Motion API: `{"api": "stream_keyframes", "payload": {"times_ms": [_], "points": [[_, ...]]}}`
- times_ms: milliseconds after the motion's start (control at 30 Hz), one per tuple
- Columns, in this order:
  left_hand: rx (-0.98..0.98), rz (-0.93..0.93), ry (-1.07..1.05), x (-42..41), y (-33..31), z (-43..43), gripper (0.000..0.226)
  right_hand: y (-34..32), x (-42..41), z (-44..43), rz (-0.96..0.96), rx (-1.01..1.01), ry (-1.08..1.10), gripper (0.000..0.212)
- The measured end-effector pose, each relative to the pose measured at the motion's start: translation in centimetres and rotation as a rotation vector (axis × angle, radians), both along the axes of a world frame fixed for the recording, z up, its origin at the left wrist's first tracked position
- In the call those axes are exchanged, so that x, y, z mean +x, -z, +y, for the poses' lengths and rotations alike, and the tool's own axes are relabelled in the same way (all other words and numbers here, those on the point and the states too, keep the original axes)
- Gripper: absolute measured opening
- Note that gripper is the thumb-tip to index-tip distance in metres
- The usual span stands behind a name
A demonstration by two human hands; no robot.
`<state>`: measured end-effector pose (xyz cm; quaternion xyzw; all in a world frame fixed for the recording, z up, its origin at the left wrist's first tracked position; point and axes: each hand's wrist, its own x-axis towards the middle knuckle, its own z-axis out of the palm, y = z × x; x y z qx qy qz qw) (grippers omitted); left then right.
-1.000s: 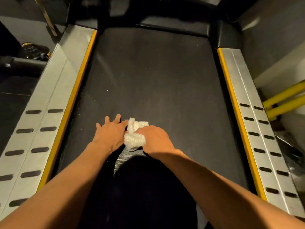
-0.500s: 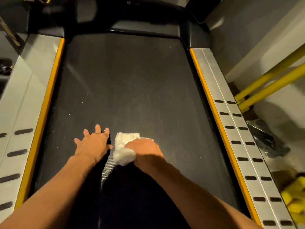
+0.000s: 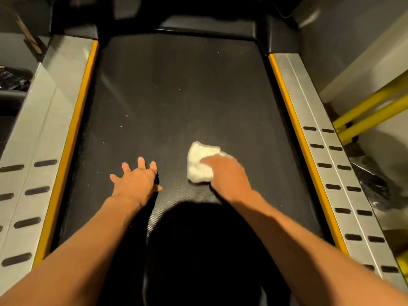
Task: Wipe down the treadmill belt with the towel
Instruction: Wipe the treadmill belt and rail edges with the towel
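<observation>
The black treadmill belt [image 3: 176,96] runs up the middle of the head view, dotted with small white specks. A bunched white towel [image 3: 198,164] lies on the belt right of centre. My right hand [image 3: 227,175] lies over the towel's right side, holds it and presses it onto the belt; the hand is slightly blurred. My left hand [image 3: 136,184] rests flat on the belt to the left of the towel, fingers spread, a gap of bare belt between them. A dark shadow [image 3: 198,250] covers the near part of the belt between my forearms.
Silver side rails with yellow inner strips flank the belt on the left [image 3: 44,129] and right [image 3: 309,129]. The black motor cover [image 3: 209,25] closes the far end. Yellow bars [image 3: 371,111] and a black plastic bag [image 3: 375,188] lie beyond the right rail.
My right hand has slid the towel to the right, away from my left hand. The left hand has stayed flat on the belt, fingers now wider apart.
</observation>
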<state>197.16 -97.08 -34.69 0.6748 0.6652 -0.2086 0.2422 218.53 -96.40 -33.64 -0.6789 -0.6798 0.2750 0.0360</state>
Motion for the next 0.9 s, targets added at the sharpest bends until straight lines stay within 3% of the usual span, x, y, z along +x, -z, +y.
{"api": "stream_keyframes", "payload": {"times_ms": [100,167,200,300,333,400,467,567,667,733,800,833,900], "points": [[0.005,0.014,-0.014,0.1,0.0,0.0,0.076,0.0,2.4,3.1,-0.125,0.159,-0.012,0.022],[-0.001,0.034,-0.011,0.4,-0.2,-0.1,0.084,1.8,1.6,1.6,-0.125,0.114,0.029,0.017],[-0.005,0.043,-0.018,0.6,-0.3,-0.1,0.086,2.1,1.0,-0.3,-0.074,-0.002,0.084,0.019],[0.010,0.063,-0.034,1.6,-0.8,0.2,0.088,3.2,0.5,-4.6,0.026,-0.146,-0.059,0.038],[0.029,0.058,-0.019,2.2,-0.9,0.4,0.089,2.6,1.4,-4.1,0.013,-0.103,-0.121,0.041],[0.052,0.003,0.020,3.1,-1.1,0.9,0.089,2.2,3.7,-1.2,-0.102,0.004,-0.039,0.042],[0.026,-0.056,0.017,4.0,-1.0,1.3,0.092,2.0,5.7,1.6,-0.210,0.104,-0.020,0.029],[-0.001,-0.069,-0.015,4.3,-0.5,1.6,0.095,2.2,5.5,0.7,-0.148,0.127,0.061,0.025],[-0.016,-0.048,-0.019,4.5,-0.6,1.5,0.095,1.3,4.0,-5.7,0.014,-0.052,-0.126,0.044],[-0.034,-0.043,-0.025,4.8,-0.8,1.6,0.095,0.5,4.9,-6.2,0.157,-0.076,-0.162,0.037],[-0.048,-0.039,-0.034,5.1,-0.9,1.8,0.096,0.4,7.6,-2.2,-0.033,-0.004,-0.114,0.025],[-0.057,-0.035,-0.034,5.1,-0.9,1.9,0.096,0.5,8.9,-0.1,-0.093,-0.009,0.058,0.022],[-0.061,-0.035,-0.032,5.1,-0.8,2.2,0.096,0.3,11.3,1.3,-0.208,0.075,0.171,0.035]]}}
